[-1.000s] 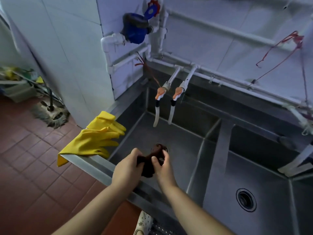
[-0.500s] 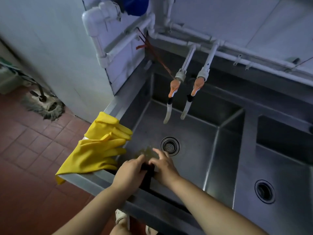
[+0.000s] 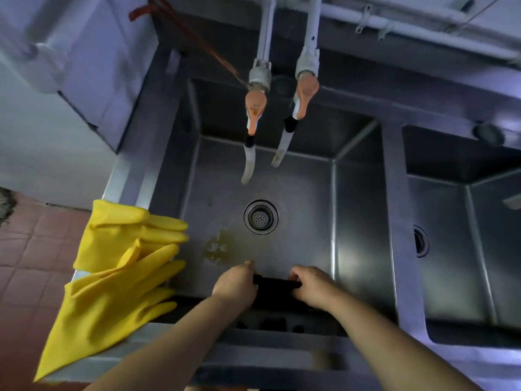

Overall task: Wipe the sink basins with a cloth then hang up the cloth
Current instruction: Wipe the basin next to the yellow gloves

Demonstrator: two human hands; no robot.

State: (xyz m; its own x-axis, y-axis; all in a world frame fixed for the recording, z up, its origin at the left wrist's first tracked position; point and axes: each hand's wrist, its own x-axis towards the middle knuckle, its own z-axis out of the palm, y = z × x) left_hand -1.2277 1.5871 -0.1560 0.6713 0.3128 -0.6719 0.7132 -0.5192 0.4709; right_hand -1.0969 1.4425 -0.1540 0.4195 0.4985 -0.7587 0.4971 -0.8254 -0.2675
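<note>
Hands grip a dark cloth (image 3: 277, 285) at the near wall of the left sink basin (image 3: 298, 193). The left hand (image 3: 235, 285) holds the cloth's left end with fingers curled around it, the thumb tip raised toward the drain strainer (image 3: 261, 217). The right hand (image 3: 310, 285) holds the right end, fingers wrapped over the fabric. The cloth stretches as a taut dark band between both hands, low in the basin, on the near side of the drain strainer; whether it touches the basin floor cannot be determined.

A yellowish-brown stain (image 3: 218, 246) lies on the basin floor just left of and nearer than the drain strainer, beyond the left hand. Two taps with orange handles (image 3: 255, 104) hang above the far side of the drain strainer, each ending in a short pale hose tip (image 3: 248, 167). A pair of yellow rubber gloves (image 3: 118, 266) drapes over the sink rim left of the drain strainer, fingers pointing toward the basin. A second basin (image 3: 462, 235) sits right of the drain strainer, separated by a steel divider (image 3: 394, 221). Red floor tiles (image 3: 31, 249) show to the far left.
</note>
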